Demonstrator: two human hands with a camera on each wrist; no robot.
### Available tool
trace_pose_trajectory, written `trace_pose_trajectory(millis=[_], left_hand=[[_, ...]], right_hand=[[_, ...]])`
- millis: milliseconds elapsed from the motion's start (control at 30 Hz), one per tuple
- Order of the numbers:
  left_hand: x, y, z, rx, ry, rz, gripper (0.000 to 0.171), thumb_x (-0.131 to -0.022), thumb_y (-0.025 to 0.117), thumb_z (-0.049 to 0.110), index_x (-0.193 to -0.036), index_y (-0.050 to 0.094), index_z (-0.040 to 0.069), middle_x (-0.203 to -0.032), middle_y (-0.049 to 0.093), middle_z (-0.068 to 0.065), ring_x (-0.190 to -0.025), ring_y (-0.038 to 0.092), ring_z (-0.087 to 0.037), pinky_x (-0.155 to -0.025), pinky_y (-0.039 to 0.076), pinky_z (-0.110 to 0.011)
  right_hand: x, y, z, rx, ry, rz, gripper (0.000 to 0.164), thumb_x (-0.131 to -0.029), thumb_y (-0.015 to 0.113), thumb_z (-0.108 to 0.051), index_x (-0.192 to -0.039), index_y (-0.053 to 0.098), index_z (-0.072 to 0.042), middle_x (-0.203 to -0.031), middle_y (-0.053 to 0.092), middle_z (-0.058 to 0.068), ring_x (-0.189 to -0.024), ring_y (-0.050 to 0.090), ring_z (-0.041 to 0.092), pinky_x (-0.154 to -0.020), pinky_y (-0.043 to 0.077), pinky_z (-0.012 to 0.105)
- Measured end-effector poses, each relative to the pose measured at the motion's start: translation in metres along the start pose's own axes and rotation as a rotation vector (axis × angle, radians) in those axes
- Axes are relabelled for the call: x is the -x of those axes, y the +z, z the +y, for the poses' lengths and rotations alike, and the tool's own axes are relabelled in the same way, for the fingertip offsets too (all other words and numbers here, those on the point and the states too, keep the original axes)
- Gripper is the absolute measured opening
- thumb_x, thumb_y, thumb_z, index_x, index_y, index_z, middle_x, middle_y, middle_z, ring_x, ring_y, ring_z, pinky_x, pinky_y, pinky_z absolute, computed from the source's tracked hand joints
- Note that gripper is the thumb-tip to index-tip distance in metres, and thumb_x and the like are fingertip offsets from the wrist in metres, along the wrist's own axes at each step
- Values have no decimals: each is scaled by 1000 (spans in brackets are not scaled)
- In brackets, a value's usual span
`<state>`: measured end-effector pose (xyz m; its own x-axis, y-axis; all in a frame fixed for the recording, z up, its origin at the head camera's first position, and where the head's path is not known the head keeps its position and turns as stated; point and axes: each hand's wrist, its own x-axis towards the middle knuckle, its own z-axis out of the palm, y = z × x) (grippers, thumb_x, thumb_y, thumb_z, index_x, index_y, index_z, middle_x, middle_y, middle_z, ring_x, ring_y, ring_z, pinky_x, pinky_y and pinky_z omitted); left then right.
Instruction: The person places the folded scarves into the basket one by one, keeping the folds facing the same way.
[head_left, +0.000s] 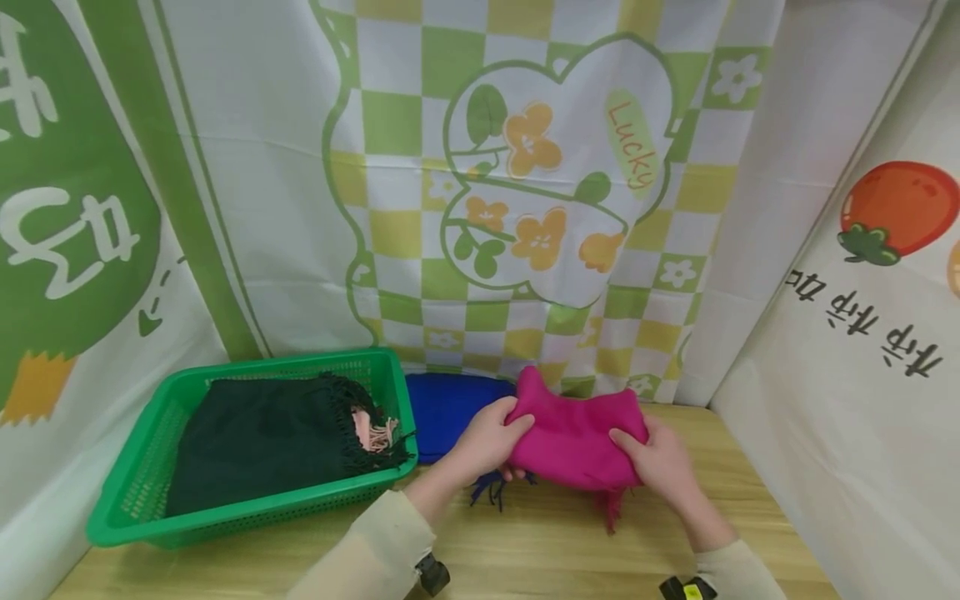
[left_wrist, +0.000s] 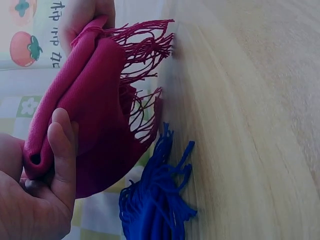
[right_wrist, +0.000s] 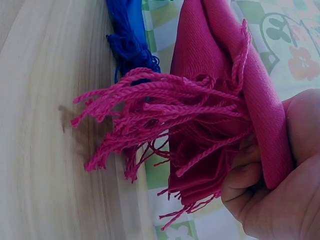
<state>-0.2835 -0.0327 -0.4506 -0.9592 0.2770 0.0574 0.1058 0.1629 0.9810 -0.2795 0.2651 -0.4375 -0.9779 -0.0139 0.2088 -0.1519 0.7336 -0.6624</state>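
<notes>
A folded magenta scarf (head_left: 577, 433) with twisted fringe is held up off the table between both hands. My left hand (head_left: 491, 437) grips its left end, thumb on top and fingers beneath. On the right end, my right hand (head_left: 660, 458) pinches the fold with the thumb over the cloth. The fringe (right_wrist: 165, 115) hangs from the near edge toward the tabletop. Just left of the magenta scarf, a folded blue scarf (head_left: 457, 412) lies on the table, its fringe (left_wrist: 157, 200) pointing toward the person. The left hand partly covers the blue scarf in the head view.
A green plastic basket (head_left: 262, 521) stands at the left on the wooden table (head_left: 555, 550). Inside it lies a folded black scarf (head_left: 262, 437), with a bit of pink fringed cloth (head_left: 367, 429) at its right end. Printed curtains (head_left: 285, 208) enclose the back and both sides.
</notes>
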Motion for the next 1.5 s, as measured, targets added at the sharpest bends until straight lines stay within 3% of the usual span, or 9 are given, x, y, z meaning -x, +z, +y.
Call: trace_pose_trajectory(millis=[567,967,1267,1500], left_hand=[[12,-15,5,-10,11,3,25,-117,59,31,-122,60,6,-79,74,-15,-54,73,-29,-46,59,-37],[17,-25,10,-12,19,29,26,-117,60,29,-128,62,5,-81,74,-14,-56,74,-30,-50,62,-46],[22,-34,12,-18,31,53,24,-117,60,28,-124,62,5,-77,72,-14,-54,72,-28,-47,60,-40],[27,-45,15,-35,38,61,24,-117,60,30,-125,62,7,-78,73,-14,-55,74,-30,-53,64,-50]], right_hand=[[4,8,-11,-62,-8,-5,38,-105,76,-31,-122,71,2,-93,72,9,-82,63,19,-76,53,37],[0,13,-21,-86,-7,-13,44,-105,76,-35,-128,70,2,-102,74,10,-88,65,20,-80,54,38],[-6,20,-29,-112,-22,-15,37,-105,76,-35,-118,71,0,-90,70,8,-77,63,19,-72,53,36],[-9,25,-37,-128,-32,-15,36,-105,77,-35,-118,71,-2,-89,69,8,-75,63,19,-71,53,35]])
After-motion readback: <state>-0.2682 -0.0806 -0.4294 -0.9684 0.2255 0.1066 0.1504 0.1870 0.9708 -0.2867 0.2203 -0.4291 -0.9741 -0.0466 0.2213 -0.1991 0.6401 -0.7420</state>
